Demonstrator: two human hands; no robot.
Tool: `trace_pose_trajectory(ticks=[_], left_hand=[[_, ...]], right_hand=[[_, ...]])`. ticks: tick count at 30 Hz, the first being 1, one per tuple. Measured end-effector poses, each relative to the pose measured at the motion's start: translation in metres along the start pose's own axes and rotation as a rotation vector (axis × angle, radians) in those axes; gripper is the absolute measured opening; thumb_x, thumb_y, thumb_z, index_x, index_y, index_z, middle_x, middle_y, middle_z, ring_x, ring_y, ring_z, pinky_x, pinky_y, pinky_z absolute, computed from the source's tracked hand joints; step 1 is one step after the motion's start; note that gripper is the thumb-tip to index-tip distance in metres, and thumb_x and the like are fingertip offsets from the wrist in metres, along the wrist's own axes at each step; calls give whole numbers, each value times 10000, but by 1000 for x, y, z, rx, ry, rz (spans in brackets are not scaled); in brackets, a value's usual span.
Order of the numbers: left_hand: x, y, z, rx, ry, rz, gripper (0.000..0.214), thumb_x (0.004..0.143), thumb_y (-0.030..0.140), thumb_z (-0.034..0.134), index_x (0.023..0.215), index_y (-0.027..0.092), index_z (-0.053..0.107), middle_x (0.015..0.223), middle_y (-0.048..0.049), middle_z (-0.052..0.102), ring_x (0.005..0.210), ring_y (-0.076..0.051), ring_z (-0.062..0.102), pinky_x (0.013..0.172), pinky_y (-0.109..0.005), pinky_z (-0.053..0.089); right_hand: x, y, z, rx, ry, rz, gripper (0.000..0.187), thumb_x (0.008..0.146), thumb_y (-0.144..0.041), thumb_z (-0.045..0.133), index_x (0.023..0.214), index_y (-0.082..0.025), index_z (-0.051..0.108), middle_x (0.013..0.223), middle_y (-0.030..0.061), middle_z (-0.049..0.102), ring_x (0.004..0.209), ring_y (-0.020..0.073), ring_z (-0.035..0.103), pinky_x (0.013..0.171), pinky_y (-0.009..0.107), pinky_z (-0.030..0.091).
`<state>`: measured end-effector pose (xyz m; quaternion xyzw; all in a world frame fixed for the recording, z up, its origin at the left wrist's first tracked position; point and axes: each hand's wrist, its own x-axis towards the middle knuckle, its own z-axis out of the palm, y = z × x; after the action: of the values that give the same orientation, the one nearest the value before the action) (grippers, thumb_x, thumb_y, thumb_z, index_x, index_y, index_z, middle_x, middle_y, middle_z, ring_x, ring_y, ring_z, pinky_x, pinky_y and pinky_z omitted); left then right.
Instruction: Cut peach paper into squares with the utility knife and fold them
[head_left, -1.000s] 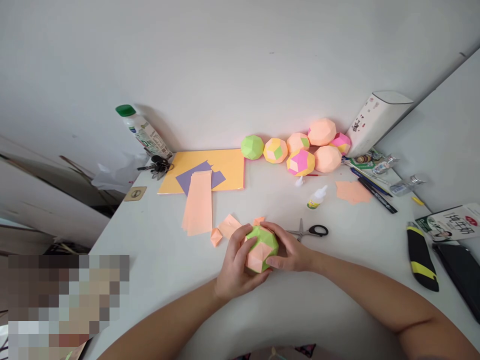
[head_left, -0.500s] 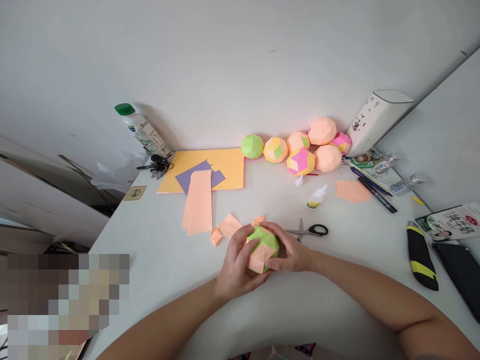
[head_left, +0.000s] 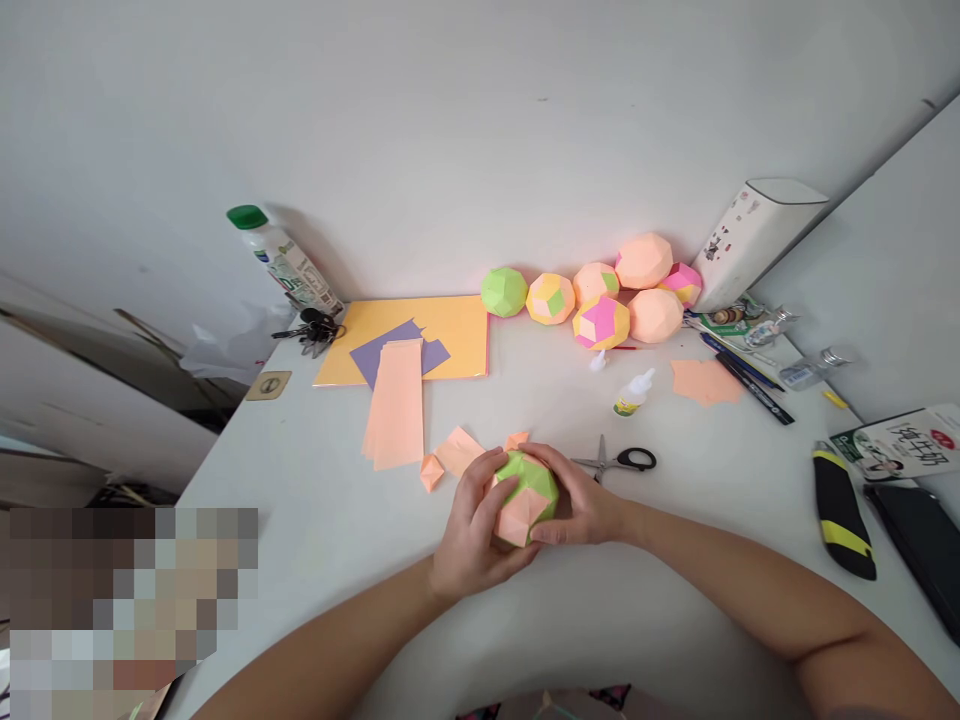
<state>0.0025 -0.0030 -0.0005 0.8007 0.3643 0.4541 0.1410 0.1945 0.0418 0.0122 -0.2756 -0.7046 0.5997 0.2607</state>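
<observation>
A faceted green-and-peach paper ball (head_left: 529,490) is held between my two hands above the table's near middle. My left hand (head_left: 476,525) wraps its left side and underside, fingers curled over the top left. Along the right side, my right hand (head_left: 581,500) grips it with the thumb pressed on the lower right face. Its underside is hidden. Just beyond lie a small folded peach paper piece (head_left: 432,471), a flat peach sheet (head_left: 459,452) and another folded peach bit (head_left: 517,440). Black-handled scissors (head_left: 615,460) lie spread next to my right hand.
Several finished paper balls (head_left: 598,320) line the wall. Peach strips (head_left: 400,410) and purple paper (head_left: 367,355) overlap yellow sheets (head_left: 457,345). A glue bottle (head_left: 634,393) stands centre right. A box cutter (head_left: 841,515) and black phone-like object (head_left: 915,550) lie right; a green-capped bottle (head_left: 289,262) stands left.
My hands and the paper ball hold nearly the same place. The right thumb has shifted very slightly on the lower face.
</observation>
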Motion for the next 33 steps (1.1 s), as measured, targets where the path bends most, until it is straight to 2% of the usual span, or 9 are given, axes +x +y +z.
trace_pose_trajectory(ticks=[7,12,16,20,25,30,33], left_hand=[[-2,0,0,-9,-10,-44,708,767,299,665,1357,279,274,1350,-169,314,1251,-366,366,906,-551,431],[-2,-1,-3,-113,18,-182,700,793,526,604,1357,242,301,1327,-166,369,1237,-349,392,956,-562,388],[0,-5,-5,-243,-12,-195,694,818,620,496,1357,223,312,1313,-163,386,1228,-341,392,979,-564,365],[1,-9,-4,-353,-45,-149,729,809,621,488,1380,216,286,1325,-167,368,1232,-351,374,987,-578,352],[1,-8,-1,-375,-56,-187,714,777,582,549,1344,213,320,1245,-158,394,1192,-346,407,948,-559,398],[0,-4,-2,-272,-16,-148,755,759,563,598,1363,217,304,1283,-169,346,1234,-359,349,953,-579,377],[0,-1,-4,-222,0,-70,744,782,547,595,1385,234,290,1325,-158,316,1257,-355,335,974,-569,364]], right_hand=[[0,1,0,-30,3,13,918,655,-426,767,1396,-264,251,1416,108,322,1258,299,367,1010,464,363],[1,1,-1,93,-47,-23,875,703,-450,733,1411,-276,249,1441,102,289,1289,290,335,1037,468,333],[1,0,0,129,-44,-33,810,736,-443,714,1399,-281,279,1433,106,286,1290,284,325,1044,461,317],[0,-3,-3,229,-93,-14,791,766,-454,681,1408,-287,250,1429,97,286,1288,276,330,1029,460,332],[0,-7,-10,308,-110,26,727,797,-528,616,1390,-290,269,1456,86,231,1306,265,307,1027,436,333],[1,-6,-10,350,-110,25,644,817,-526,590,1344,-268,325,1360,94,365,1189,245,435,952,416,405],[1,-8,-9,317,-153,41,682,782,-477,656,1346,-264,338,1349,94,388,1180,252,444,937,410,416]])
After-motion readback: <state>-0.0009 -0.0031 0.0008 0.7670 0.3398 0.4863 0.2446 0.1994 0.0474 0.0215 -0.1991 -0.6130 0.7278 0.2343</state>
